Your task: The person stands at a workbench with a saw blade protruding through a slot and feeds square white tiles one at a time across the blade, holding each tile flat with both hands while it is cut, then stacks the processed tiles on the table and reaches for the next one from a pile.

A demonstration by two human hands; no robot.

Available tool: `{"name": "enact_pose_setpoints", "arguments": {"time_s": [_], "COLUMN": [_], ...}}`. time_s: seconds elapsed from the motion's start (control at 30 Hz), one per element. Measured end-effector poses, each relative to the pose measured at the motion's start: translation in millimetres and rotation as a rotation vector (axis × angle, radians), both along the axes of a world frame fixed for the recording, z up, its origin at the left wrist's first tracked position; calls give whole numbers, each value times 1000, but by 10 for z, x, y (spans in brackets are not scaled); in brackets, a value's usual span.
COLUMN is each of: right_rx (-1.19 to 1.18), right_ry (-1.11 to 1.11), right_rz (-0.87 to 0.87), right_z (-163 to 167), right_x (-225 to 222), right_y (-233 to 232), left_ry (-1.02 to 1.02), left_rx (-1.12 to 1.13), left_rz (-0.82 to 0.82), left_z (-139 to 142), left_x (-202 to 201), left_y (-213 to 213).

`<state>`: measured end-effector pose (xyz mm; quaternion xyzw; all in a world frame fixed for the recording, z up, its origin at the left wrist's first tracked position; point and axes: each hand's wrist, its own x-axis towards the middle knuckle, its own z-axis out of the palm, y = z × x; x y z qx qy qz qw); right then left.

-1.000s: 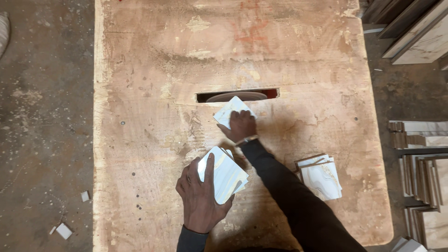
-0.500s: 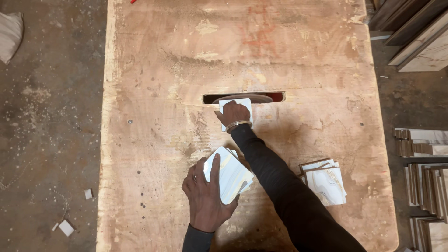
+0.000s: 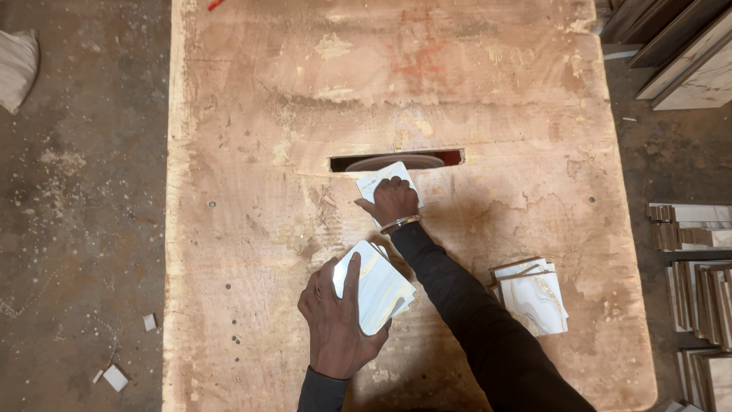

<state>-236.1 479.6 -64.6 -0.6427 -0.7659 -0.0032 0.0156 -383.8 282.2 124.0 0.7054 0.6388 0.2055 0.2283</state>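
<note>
The right hand (image 3: 393, 200) is pressing a small white tile piece (image 3: 385, 181) flat at the blade slot (image 3: 396, 161), bench (image 3: 229, 229) centre. The left hand (image 3: 335, 320), at 6 o'clock, is gripping a stack of marbled tiles (image 3: 377, 288). They look stiff, brittle and sharp-edged, best held by their edges.

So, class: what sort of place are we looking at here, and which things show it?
Probably a tile-cutting workshop: a worn plywood saw table with a blade slot, small marbled tiles on it, and stacked strips on the dusty floor.

workshop | worn plywood saw table (image 3: 252, 229) with blade slot (image 3: 396, 161) | stacked cut panels (image 3: 698, 275) | dusty concrete floor (image 3: 76, 229)
</note>
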Motion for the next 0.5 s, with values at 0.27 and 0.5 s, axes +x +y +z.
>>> {"name": "enact_pose_setpoints", "arguments": {"time_s": [0.27, 0.5], "right_rx": [299, 187], "right_ry": [206, 353], "right_rz": [160, 202], "right_z": [116, 344], "right_x": [661, 1240], "right_y": [-371, -928], "left_ry": [58, 167], "left_rx": [-50, -140], "left_rz": [-16, -111], "left_z": [-17, 8], "left_x": [-9, -87], "left_y": [30, 152]}}
